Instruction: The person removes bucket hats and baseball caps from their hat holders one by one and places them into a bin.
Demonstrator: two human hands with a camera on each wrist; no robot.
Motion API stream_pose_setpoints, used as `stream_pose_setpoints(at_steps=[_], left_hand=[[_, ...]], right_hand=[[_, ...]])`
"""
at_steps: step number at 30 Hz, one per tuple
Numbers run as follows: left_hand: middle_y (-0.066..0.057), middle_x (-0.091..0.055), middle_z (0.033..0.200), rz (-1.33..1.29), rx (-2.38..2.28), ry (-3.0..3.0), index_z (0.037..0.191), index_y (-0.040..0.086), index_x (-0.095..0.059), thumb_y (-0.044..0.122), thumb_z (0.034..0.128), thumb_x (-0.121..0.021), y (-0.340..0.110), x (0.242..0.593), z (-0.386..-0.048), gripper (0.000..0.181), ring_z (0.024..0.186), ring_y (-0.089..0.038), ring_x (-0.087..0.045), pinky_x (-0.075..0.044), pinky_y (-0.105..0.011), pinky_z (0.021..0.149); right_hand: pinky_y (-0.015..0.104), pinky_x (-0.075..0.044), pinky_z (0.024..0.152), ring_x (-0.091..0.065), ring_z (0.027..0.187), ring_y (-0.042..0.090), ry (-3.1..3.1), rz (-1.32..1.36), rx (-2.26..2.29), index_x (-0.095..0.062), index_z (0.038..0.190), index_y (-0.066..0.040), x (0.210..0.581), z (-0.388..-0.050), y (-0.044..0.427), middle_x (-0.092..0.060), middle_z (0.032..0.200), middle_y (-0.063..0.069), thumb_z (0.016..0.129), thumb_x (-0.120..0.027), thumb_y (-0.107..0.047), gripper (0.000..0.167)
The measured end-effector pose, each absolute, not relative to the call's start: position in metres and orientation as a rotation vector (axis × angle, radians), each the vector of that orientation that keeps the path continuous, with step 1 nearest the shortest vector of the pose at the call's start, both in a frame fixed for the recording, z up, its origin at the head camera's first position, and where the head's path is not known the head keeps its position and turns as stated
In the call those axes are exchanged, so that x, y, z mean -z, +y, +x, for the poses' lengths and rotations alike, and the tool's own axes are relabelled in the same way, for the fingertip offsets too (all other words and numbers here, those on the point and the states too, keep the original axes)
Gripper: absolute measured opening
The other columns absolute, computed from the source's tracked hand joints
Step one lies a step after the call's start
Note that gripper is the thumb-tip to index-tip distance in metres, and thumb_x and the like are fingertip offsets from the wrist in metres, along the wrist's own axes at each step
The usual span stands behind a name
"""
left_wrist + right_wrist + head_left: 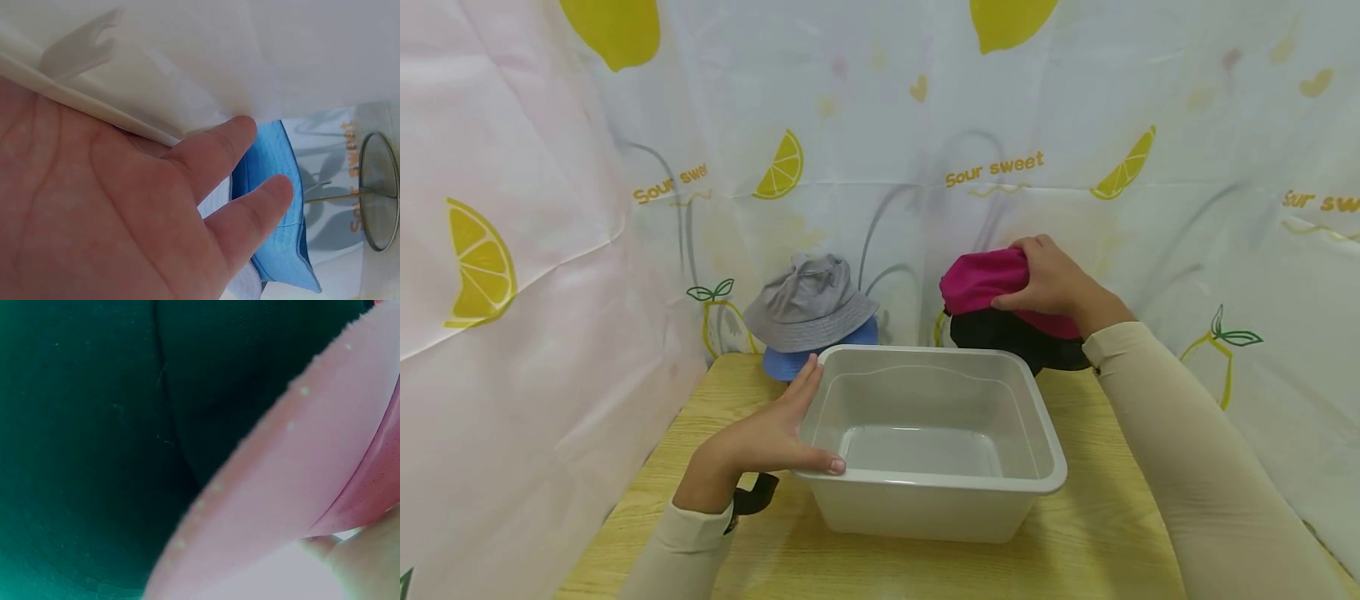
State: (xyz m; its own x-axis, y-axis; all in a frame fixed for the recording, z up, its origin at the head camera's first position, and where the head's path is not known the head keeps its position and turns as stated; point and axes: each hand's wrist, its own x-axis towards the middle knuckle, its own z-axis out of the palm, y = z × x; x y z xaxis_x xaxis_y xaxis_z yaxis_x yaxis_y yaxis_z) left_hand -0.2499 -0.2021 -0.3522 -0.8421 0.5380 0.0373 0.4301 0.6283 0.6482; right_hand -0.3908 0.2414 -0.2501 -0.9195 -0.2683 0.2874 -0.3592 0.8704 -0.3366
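One pink cap point(981, 283) is sitting against a black hat point(988, 332) behind the tub point(925, 510), the right hand point(1054, 279) pinching it. The left hand point(769, 435), fingers extended, is bracing the tub on the desk point(1097, 533). Snagging brims could be dragging the black hat along; a bump could be sliding the tub.

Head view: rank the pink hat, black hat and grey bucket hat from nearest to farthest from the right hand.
1. Pink hat: at the right, gripped by the right hand.
2. Black hat: at the right, just beneath the pink one.
3. Grey bucket hat: away at the left, atop the blue hat.
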Motion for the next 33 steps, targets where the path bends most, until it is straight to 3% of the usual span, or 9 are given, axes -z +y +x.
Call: stream_pose_setpoints(at_steps=[6, 11, 16, 18, 25, 33], left_hand=[[-0.006, 0.020, 0.173, 0.796, -1.039, 2.679, 0.167, 0.012, 0.006, 0.055, 0.0742, -0.087, -0.202, 0.353, -0.249, 0.139, 0.160, -0.037, 0.005, -0.023, -0.068, 0.121], [-0.006, 0.020, 0.173, 0.790, -1.042, 2.676, 0.167, 0.012, 0.006, 0.055, 0.0744, -0.087, -0.202, 0.353, -0.249, 0.138, 0.160, -0.037, 0.004, -0.024, -0.068, 0.120], [-0.005, 0.021, 0.173, 0.792, -1.040, 2.669, 0.167, 0.012, 0.007, 0.055, 0.0749, -0.086, -0.202, 0.354, -0.249, 0.138, 0.160, -0.037, 0.005, -0.023, -0.068, 0.120], [-0.005, 0.021, 0.173, 0.796, -1.038, 2.669, 0.167, 0.012, 0.006, 0.055, 0.0750, -0.086, -0.202, 0.354, -0.249, 0.138, 0.160, -0.037, 0.006, -0.022, -0.068, 0.121], [-0.006, 0.021, 0.173, 0.804, -1.034, 2.671, 0.167, 0.012, 0.007, 0.055, 0.0753, -0.086, -0.202, 0.354, -0.249, 0.137, 0.160, -0.036, 0.006, -0.022, -0.068, 0.121], [-0.005, 0.021, 0.173, 0.790, -1.022, 2.678, 0.167, 0.014, 0.007, 0.057, 0.0754, -0.086, -0.203, 0.354, -0.252, 0.137, 0.160, -0.035, 0.007, -0.022, -0.067, 0.121]], right_hand=[[0.056, -0.049, 0.101, -0.045, 0.123, 0.034, -2.785, 0.485, -0.582, -0.043, 0.147, -0.005, 0.249, -0.392, 0.242, -0.046, 0.138, 0.018, 0.078, -0.087, -0.046, 0.091], [0.064, -0.049, 0.102, -0.036, 0.138, 0.041, -2.827, 0.495, -0.511, -0.032, 0.162, -0.027, 0.251, -0.394, 0.242, -0.035, 0.156, 0.021, 0.075, -0.086, -0.058, 0.107], [0.069, -0.045, 0.105, -0.029, 0.145, 0.046, -2.899, 0.491, -0.520, -0.027, 0.163, -0.041, 0.255, -0.394, 0.243, -0.021, 0.166, 0.022, 0.079, -0.080, -0.065, 0.102], [0.068, -0.042, 0.108, -0.031, 0.145, 0.043, -2.893, 0.512, -0.543, -0.031, 0.162, -0.039, 0.257, -0.395, 0.244, -0.025, 0.165, 0.021, 0.083, -0.077, -0.063, 0.095], [0.059, -0.038, 0.115, -0.046, 0.135, 0.035, -2.776, 0.612, -0.576, -0.054, 0.148, -0.021, 0.264, -0.403, 0.242, -0.056, 0.145, 0.013, 0.098, -0.067, -0.047, 0.057], [0.058, -0.037, 0.117, -0.053, 0.131, 0.039, -2.761, 0.532, -0.559, -0.065, 0.140, -0.012, 0.264, -0.404, 0.240, -0.063, 0.140, 0.017, 0.105, -0.059, -0.035, 0.042]])
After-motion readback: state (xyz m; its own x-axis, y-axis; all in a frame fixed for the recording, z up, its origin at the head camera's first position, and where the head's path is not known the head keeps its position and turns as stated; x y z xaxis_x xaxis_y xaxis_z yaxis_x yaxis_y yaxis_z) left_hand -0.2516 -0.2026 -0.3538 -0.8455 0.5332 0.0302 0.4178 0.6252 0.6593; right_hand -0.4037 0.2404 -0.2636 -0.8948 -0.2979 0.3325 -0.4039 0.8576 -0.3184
